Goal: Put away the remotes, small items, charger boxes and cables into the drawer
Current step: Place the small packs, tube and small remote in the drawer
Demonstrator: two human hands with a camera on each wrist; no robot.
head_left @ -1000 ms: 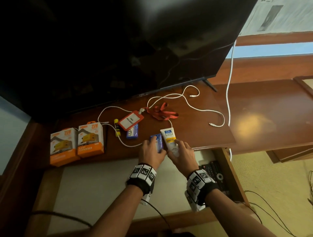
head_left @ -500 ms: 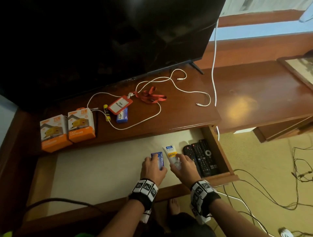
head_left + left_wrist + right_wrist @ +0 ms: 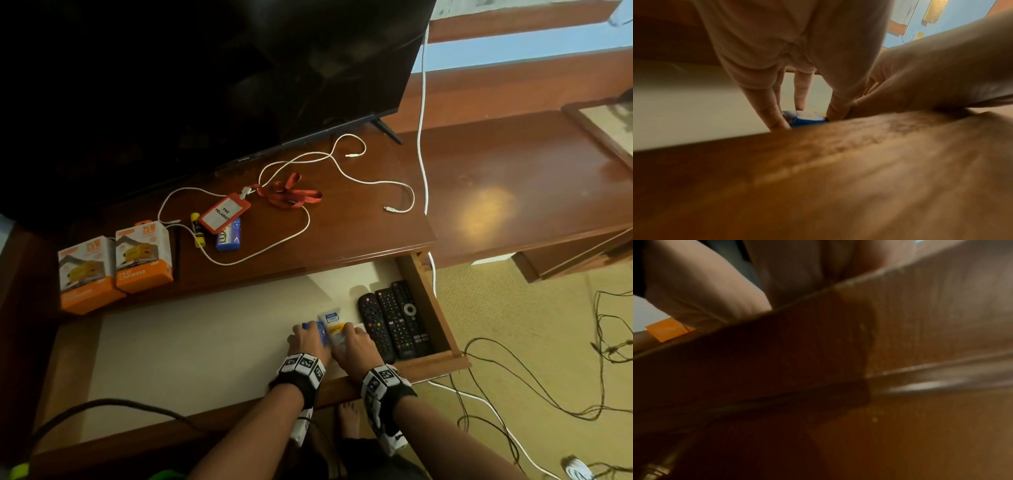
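Inside the open drawer (image 3: 191, 342), my left hand (image 3: 306, 344) grips a small blue pack (image 3: 317, 327), down on the pale drawer floor; the left wrist view shows my fingers around the blue pack (image 3: 807, 121). Beside it my right hand (image 3: 352, 342) holds a white and yellow tube (image 3: 334, 323), also low on the floor. Two black remotes (image 3: 394, 320) lie at the drawer's right end. On the cabinet top lie two orange charger boxes (image 3: 116, 263), a white cable (image 3: 308, 192), a red badge holder (image 3: 224, 212), a yellow stick (image 3: 197, 229) and a blue pack (image 3: 228, 236).
A large dark TV (image 3: 205, 75) stands over the back of the cabinet top. A white cord (image 3: 423, 137) hangs down past the drawer's right side. Black cables (image 3: 548, 383) trail over the floor at the right. My bare foot (image 3: 349, 418) is below the drawer front (image 3: 442, 363).
Both hands carried the blue pack and the tube from the cabinet's front edge down into the drawer, ending low on its floor beside the remotes.
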